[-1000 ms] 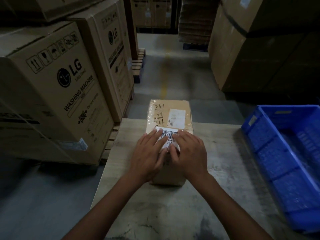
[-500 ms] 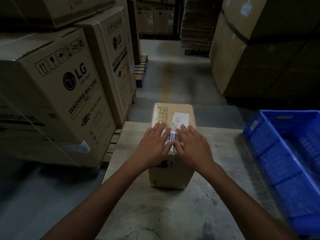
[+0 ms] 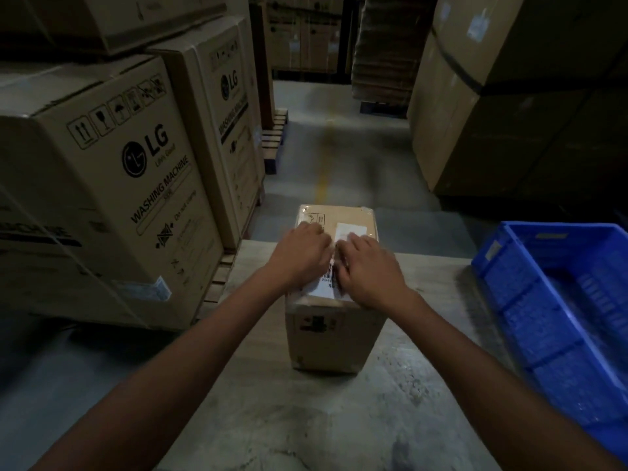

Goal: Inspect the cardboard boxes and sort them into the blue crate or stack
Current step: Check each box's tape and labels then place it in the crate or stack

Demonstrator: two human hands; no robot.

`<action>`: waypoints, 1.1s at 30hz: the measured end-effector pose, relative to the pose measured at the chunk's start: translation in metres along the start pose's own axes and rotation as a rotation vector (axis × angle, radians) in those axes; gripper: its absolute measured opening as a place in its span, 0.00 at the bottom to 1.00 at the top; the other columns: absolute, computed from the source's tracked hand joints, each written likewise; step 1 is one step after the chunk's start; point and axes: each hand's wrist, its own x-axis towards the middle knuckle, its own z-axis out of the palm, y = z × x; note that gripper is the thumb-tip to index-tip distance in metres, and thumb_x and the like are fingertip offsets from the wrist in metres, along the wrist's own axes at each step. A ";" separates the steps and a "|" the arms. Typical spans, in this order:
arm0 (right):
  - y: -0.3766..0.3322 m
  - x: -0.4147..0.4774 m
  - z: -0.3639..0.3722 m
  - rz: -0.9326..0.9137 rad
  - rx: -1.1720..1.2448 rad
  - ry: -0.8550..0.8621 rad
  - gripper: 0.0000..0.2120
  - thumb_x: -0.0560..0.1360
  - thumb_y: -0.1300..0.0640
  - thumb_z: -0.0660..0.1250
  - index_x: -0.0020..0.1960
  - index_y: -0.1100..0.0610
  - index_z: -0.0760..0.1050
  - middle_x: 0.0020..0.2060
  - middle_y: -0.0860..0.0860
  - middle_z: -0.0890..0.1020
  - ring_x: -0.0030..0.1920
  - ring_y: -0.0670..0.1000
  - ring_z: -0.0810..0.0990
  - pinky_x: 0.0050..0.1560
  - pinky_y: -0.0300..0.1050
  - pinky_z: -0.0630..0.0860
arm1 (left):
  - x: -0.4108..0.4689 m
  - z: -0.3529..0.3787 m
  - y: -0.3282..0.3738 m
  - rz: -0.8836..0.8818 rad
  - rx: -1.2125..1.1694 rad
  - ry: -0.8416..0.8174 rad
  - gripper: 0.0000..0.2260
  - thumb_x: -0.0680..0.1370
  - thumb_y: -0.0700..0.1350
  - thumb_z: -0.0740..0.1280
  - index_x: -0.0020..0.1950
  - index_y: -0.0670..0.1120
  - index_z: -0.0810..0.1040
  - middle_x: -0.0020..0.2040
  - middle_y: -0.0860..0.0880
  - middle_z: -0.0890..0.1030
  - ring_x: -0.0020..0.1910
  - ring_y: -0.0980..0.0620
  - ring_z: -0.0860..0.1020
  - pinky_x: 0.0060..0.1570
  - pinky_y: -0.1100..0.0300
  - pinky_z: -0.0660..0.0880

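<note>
Left hand [image 3: 300,254] and right hand [image 3: 370,266] both lie flat, palms down, fingers straight, side by side on top of the small cardboard box [image 3: 333,338]. They're resting on it, not gripping.

We count one box, a plain brown oblong with glossy tape at its far edge. It sits dead centre of the frame on the scuffed, chalky table [image 3: 306,419].

- **Labels:** two white paper ones on the lid, a barcode label [image 3: 326,283] between the hands and a second label [image 3: 351,229] by the fingertips.
- **Crate:** one blue plastic crate [image 3: 530,300] with latticed walls, at the right edge of the frame.
- **Cartons:** two matte corrugated LG washing machine cartons [image 3: 136,185], upper left.
</note>
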 end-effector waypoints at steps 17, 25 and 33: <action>0.035 0.004 0.025 0.635 1.381 -0.059 0.26 0.81 0.32 0.49 0.57 0.47 0.79 0.56 0.54 0.85 0.55 0.57 0.85 0.61 0.58 0.79 | -0.028 0.009 0.000 -0.777 -1.674 -0.149 0.30 0.84 0.63 0.44 0.60 0.47 0.80 0.52 0.41 0.86 0.49 0.42 0.85 0.46 0.49 0.81; 0.034 -0.022 0.027 0.569 1.468 0.226 0.36 0.75 0.24 0.51 0.60 0.50 0.79 0.55 0.52 0.84 0.55 0.55 0.84 0.54 0.56 0.80 | -0.041 0.024 -0.010 -0.776 -1.795 0.147 0.34 0.81 0.67 0.51 0.54 0.38 0.80 0.58 0.34 0.80 0.55 0.35 0.80 0.61 0.36 0.76; 0.039 -0.070 0.098 0.671 1.428 0.024 0.29 0.83 0.35 0.51 0.51 0.53 0.83 0.48 0.58 0.86 0.52 0.61 0.85 0.59 0.66 0.78 | -0.073 0.071 0.011 -1.029 -1.745 -0.065 0.20 0.84 0.52 0.55 0.41 0.43 0.76 0.30 0.45 0.81 0.30 0.47 0.79 0.35 0.57 0.75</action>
